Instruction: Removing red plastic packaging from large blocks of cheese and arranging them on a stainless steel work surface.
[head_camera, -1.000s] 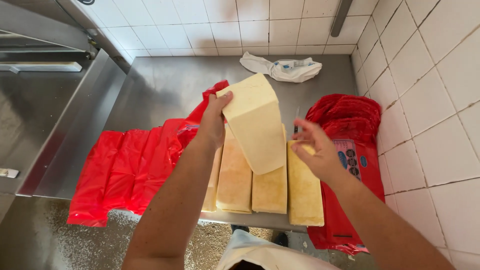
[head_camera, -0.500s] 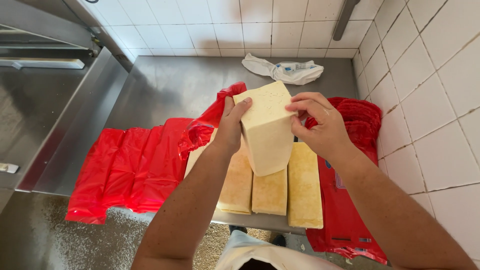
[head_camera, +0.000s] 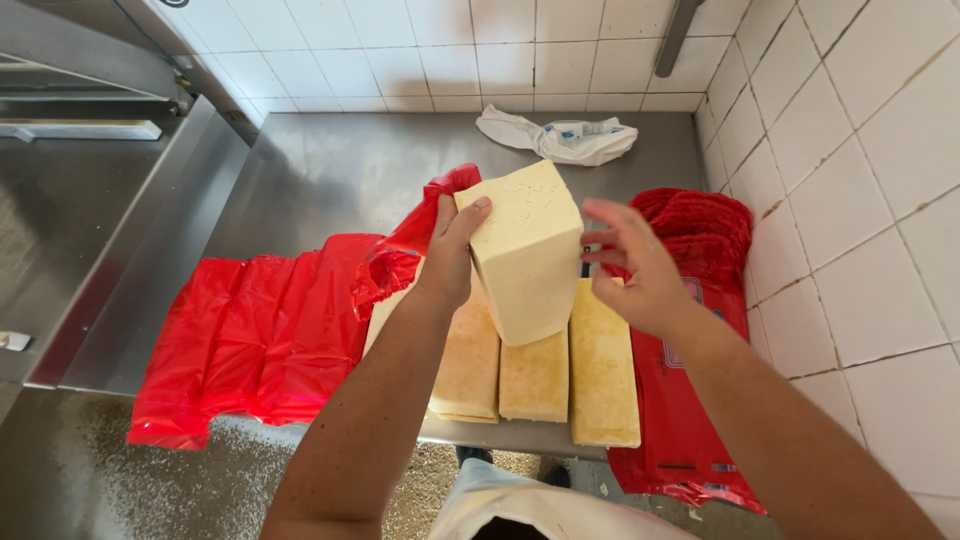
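**A:** ok so what's that block (head_camera: 525, 255) you're holding actually like?

**B:** Pale cream, chunky wedge-ish slab with flat cut faces and fairly crisp corners, and the surface looks matte and a bit pitted. You've got it raised and tilted over the steel counter (head_camera: 330, 175), right above three more blocks (head_camera: 535, 375) lying flat side by side. Those look yellower and grainier on top.

**A:** and your hands?

**B:** Your left hand (head_camera: 450, 255) is clamped on the block's left edge, thumb up on the top face, fingers wrapped behind. Your right hand (head_camera: 630, 265) is spread loose just off the right side, fingers fanned; I can't tell if it touches.

**A:** what's around it?

**B:** Shiny red plastic bags (head_camera: 260, 335) lie flat and wrinkly to your left, with one bunched up against your left wrist. A ribbed stack of red bags (head_camera: 710, 235) sits to your right, close against the white tiled wall (head_camera: 850, 180). A crumpled white cloth (head_camera: 560, 138) lies at the back. The lying blocks reach right to the counter's front edge, the rightmost poking slightly over. The most bare steel is at back left.
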